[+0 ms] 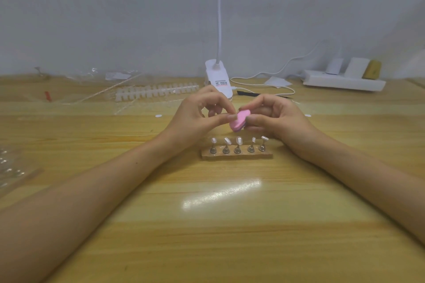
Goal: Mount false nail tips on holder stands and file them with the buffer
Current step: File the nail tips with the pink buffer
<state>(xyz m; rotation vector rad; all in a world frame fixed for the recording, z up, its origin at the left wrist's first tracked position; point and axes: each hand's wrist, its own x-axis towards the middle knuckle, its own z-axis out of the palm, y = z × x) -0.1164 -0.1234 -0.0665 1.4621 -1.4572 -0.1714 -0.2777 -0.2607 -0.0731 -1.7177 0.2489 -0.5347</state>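
Your left hand (195,115) and right hand (276,117) both pinch the small pink oval buffer block (239,119), held just above five clear false nail tips (238,139) mounted on metal holder stands (237,150). Judged light and slightly squashy; grip its side edges. The tips look thin and easily dislodged.

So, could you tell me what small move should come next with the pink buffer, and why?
Probably lower the pink buffer onto the middle nail tip and start filing. All five stands on the base strip already carry tips, and the left hand and right hand both pinch the buffer close to that row.
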